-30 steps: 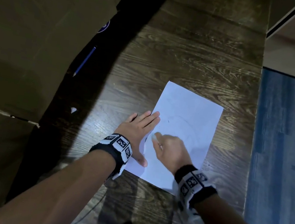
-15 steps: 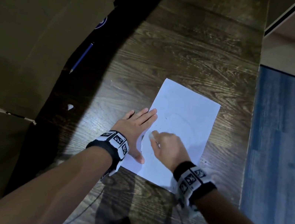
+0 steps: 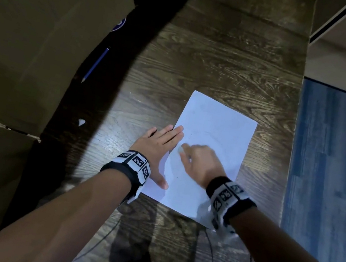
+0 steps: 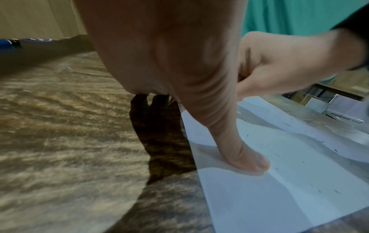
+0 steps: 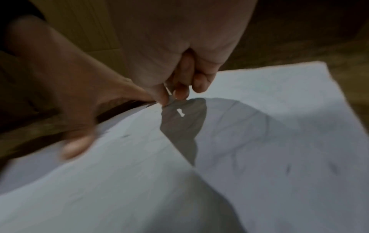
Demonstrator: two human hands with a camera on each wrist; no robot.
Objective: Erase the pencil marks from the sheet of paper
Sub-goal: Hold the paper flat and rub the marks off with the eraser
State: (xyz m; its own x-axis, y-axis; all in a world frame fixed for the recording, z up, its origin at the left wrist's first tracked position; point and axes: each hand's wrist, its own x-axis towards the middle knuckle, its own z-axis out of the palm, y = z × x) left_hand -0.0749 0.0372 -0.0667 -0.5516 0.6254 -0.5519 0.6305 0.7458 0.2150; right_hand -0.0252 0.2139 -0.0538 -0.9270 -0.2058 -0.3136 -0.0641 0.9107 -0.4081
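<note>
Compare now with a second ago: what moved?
Little. The right hand, gripping the eraser, is motion-blurred, rubbing in about the same spot near the paper's left edge; grip unchanged. The left hand still lies flat, holding down that edge. Paper and blue pencil haven't moved on the table.

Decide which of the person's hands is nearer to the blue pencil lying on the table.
Left. The left hand presses the paper's left edge, on the blue pencil's side; the right hand works farther right, over the sheet.
</note>
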